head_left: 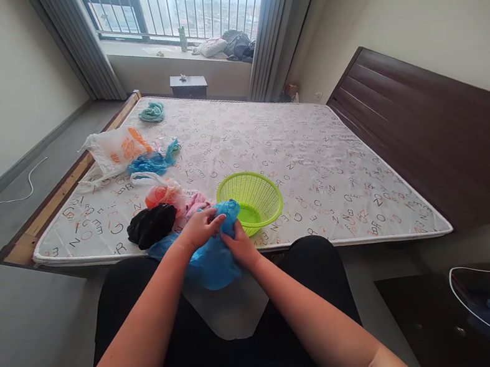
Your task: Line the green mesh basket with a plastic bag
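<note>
A blue plastic bag (215, 266) hangs over the near edge of the mattress, between my knees. My left hand (202, 227) grips its gathered upper part from the left. On the other side my right hand (240, 244) pinches the same bag below its bunched top. What the bag holds, if anything, cannot be made out. Just behind my right hand stands a green plastic basket (259, 197), its visible inside bare. Left of my hands lie a black bag (152, 225), a red and white plastic bag (166, 196) and a pink patterned cloth (196, 202).
Farther back on the mattress (317, 164) are a white bag with orange print (118, 149), another blue bag (147, 164) and a folded teal cloth (151, 112). A dark headboard (443, 123) borders the right. A cabinet (420, 317) with cables stands at lower right.
</note>
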A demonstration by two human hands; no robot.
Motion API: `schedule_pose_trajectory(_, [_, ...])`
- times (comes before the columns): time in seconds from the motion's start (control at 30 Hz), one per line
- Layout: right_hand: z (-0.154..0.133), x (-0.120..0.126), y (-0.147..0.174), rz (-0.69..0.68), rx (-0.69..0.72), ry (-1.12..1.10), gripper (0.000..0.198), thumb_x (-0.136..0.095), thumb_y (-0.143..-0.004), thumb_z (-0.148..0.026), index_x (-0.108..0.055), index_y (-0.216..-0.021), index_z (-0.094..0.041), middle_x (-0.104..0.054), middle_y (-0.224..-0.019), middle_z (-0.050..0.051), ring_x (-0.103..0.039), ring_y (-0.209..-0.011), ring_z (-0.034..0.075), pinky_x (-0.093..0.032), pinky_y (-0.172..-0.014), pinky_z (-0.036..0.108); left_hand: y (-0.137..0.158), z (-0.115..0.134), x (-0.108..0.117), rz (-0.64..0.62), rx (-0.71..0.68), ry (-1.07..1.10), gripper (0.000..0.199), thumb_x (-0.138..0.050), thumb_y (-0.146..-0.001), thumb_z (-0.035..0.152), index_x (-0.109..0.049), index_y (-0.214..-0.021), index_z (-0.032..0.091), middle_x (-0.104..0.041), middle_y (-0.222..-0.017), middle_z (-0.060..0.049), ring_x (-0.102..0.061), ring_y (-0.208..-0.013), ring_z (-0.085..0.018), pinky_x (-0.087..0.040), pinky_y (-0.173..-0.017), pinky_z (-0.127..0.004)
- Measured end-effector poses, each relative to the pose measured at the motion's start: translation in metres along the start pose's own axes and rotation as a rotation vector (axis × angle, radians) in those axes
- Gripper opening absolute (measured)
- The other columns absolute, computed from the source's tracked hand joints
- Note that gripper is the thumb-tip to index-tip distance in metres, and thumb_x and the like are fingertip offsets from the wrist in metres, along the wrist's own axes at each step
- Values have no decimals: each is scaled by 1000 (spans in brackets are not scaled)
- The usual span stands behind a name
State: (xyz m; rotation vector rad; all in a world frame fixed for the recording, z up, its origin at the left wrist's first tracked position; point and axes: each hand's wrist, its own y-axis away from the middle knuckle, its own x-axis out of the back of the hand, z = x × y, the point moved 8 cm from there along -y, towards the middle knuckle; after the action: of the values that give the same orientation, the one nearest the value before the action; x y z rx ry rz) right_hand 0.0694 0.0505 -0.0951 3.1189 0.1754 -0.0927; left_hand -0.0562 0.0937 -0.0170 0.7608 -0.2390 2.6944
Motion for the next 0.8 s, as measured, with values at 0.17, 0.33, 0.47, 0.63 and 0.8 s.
schedule_pose_trajectory(0.17, [-10,-10,6,-11,87,-86,70,-70,-86,-38,-46,-151,-27,-60,-148,10,-59,-135,27,-50,-114,44,-1,5,-1,89,41,-127,44,-62,-89,60,-73,-93,18,-75,-91,-10,-70,-92,-29,-54,-89,-40])
schedule_pose_trajectory(0.33, [-15,4,4,73,41,-78,48,-70,-88,-46,-60,-131,-25,-69,-113,6,-68,-91,19,-58,-86,35,-1,-33,-6,18,139,219,51,-63,-87,67,-73,-90,16,-75,-91,-7,-69,-90,-25,-56,-86,-37])
schedule_pose_trajectory(0.47, [-21,10,1,55,41,-31,34,-71,-87,-49,-65,-108,-24,-63,-83,0,-64,-80,18,-55,-79,32,5,-55,-12,-63,272,378,55,-72,-78,70,-71,-87,16,-72,-81,-6,-68,-78,-22,-57,-73,-34])
schedule_pose_trajectory(0.63, [-12,8,0,38,-23,-12,42,-75,-81,-52,-64,-111,-24,-65,-86,0,-62,-78,17,-56,-73,31,8,-56,-18,-108,336,458,55,-81,-72,64,-71,-93,14,-71,-78,-6,-64,-67,-18,-53,-63,-28])
schedule_pose_trajectory(0.8, [-1,4,0,19,-73,-3,52,-82,-74,-49,-64,-115,-23,-69,-94,2,-62,-77,17,-56,-73,31,10,-50,-23,-138,323,502,58,-82,-74,63,-74,-106,15,-76,-95,-8,-70,-80,-20,-55,-69,-28])
